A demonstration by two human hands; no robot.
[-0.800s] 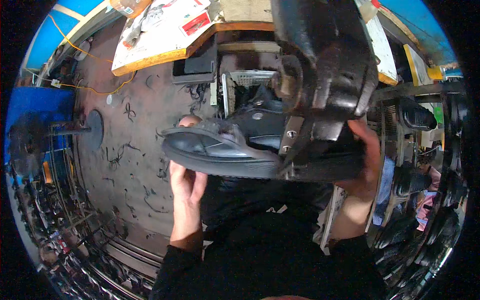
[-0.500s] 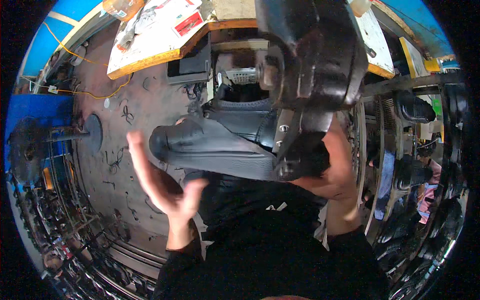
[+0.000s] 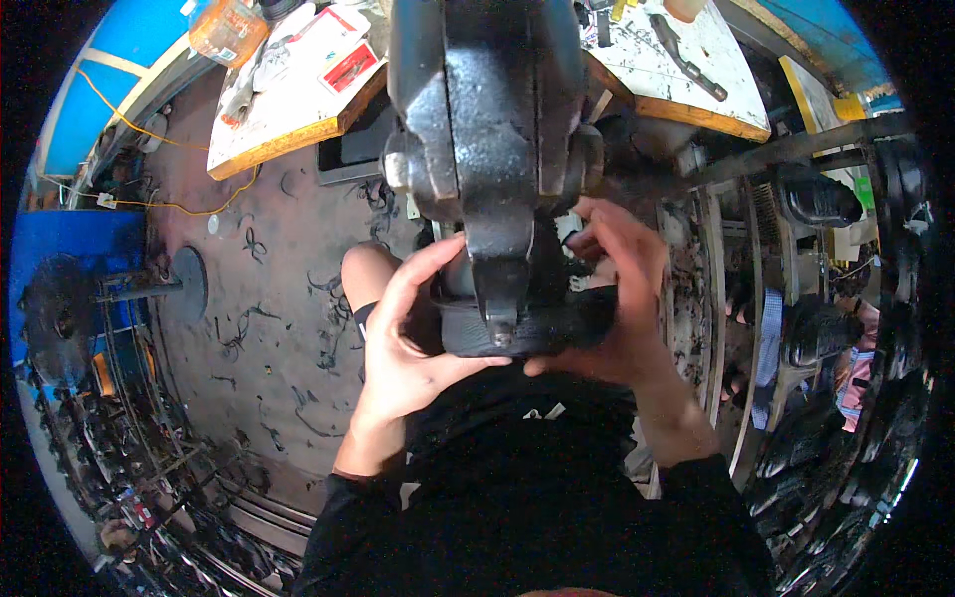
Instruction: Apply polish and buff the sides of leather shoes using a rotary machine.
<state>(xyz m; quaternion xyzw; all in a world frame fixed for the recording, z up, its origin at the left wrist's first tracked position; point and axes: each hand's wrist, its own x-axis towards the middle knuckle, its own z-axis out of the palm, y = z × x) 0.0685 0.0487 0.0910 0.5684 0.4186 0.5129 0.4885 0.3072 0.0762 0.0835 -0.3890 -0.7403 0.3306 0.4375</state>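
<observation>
Shoe (image 3: 567, 320) — fingers (image 3: 406, 289) at side edges

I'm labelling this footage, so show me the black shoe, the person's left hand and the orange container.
Black shoe (image 3: 460, 330): head view, textured edge facing the person.
Left hand (image 3: 400, 374): head view, middle of the hand.
Orange container (image 3: 229, 32): head view, its side.

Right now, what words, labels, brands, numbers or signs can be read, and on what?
None readable.
Orange bottle: label marks, too small to read.
Red-and-white packet: print too small and blurred to read.
Black shoe between left hand and right hand: no text visible.
Black machine: no readable text.
</observation>
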